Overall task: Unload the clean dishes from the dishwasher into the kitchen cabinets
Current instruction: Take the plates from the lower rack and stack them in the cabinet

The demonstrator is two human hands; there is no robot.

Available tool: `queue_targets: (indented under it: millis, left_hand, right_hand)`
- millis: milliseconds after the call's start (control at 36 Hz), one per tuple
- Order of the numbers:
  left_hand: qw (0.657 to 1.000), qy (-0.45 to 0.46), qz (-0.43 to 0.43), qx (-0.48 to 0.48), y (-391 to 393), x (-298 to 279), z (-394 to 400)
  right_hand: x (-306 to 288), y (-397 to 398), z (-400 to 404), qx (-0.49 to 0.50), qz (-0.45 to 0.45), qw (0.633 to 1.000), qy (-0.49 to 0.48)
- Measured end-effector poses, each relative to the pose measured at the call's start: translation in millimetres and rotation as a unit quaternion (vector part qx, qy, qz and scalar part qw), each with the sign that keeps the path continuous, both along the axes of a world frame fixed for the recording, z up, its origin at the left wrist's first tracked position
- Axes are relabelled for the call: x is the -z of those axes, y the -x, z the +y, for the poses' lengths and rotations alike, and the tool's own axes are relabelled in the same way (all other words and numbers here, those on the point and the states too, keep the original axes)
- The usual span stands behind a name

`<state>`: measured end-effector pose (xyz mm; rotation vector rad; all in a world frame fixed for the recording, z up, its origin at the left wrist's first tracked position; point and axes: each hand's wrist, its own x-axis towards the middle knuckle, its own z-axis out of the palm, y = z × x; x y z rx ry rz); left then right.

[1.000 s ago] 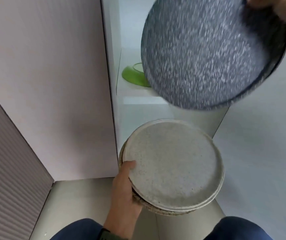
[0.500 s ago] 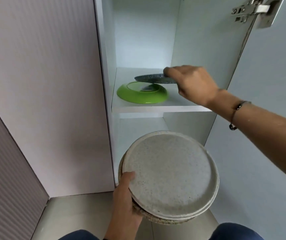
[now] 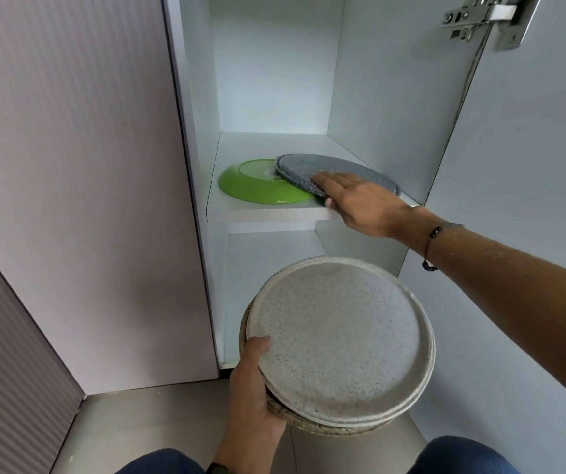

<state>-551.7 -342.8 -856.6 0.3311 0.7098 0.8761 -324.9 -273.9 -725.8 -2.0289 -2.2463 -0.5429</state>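
Head view: right hand [image 3: 360,200] touches grey plate [image 3: 329,172].

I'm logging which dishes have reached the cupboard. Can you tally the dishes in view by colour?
Green: 1, upside-down green dish on the shelf.
Blue-grey speckled: 1, plate overlapping it, right hand resting on it.
Beige speckled: at least 3, stack in left hand.
Total: at least 5.

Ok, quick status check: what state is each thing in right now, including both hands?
Cabinet door: open.
Green plate: upside down on the shelf.
Grey speckled plate: upside down, tilted, its left edge lying on the green plate.
Right hand: fingers straight, resting on the grey speckled plate.
Stack of beige plates: upside down, held outside the cabinet.
Left hand: gripping the stack's edge.
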Motion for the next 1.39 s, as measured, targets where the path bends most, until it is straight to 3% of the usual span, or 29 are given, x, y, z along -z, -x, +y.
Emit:
queue_targets:
  millis: [306,389,472,528,639,722,778,861,1139,1389]
  left_hand:
    - [1.0,0.014,-0.014,-0.009,-9.5,12.2,11.9]
    - [1.0,0.009,-0.02,-0.014,-9.7,13.3,14.2]
    - [1.0,0.003,-0.022,-0.015,-9.4,13.2,16.5]
    - [1.0,0.001,-0.016,-0.02,-8.4,14.0,18.1]
    - [0.999,-0.016,-0.006,-0.039,-2.8,7.8,17.3]
    - [0.998,-0.026,-0.01,-0.056,2.1,-4.2,11.8]
    - [0.998,-0.021,-0.013,-0.059,4.4,-15.7,7.4]
    - [0.999,-0.016,-0.012,-0.05,6.6,-34.5,2.5]
    - [0.99,-0.124,-0.05,-0.039,11.3,-79.8,16.2]
    - [0.994,-0.109,-0.002,-0.026,11.3,-103.8,23.2]
  right_hand:
    - [3.3,-1.5,8.7,0.016,0.059,0.998,-0.026]
    - [8.4,4.4,-0.6,-0.01,0.031,0.99,-0.139]
    - [17.8,17.9,-19.6,-0.043,0.043,0.956,-0.287]
    - [27.0,22.6,-32.2,-0.035,0.06,0.946,-0.315]
    - [52.5,21.0,-53.3,0.046,0.083,0.962,-0.256]
    - [58.9,21.3,-60.0,0.136,0.105,0.978,-0.121]
    - [52.6,19.7,-60.9,0.192,0.151,0.97,-0.022]
    - [32.8,17.7,-59.5,0.222,0.224,0.948,0.042]
    - [-46.9,12.5,-57.8,0.221,0.211,0.952,0.01]
    - [-69.9,8.7,-55.2,0.281,0.25,0.927,-0.008]
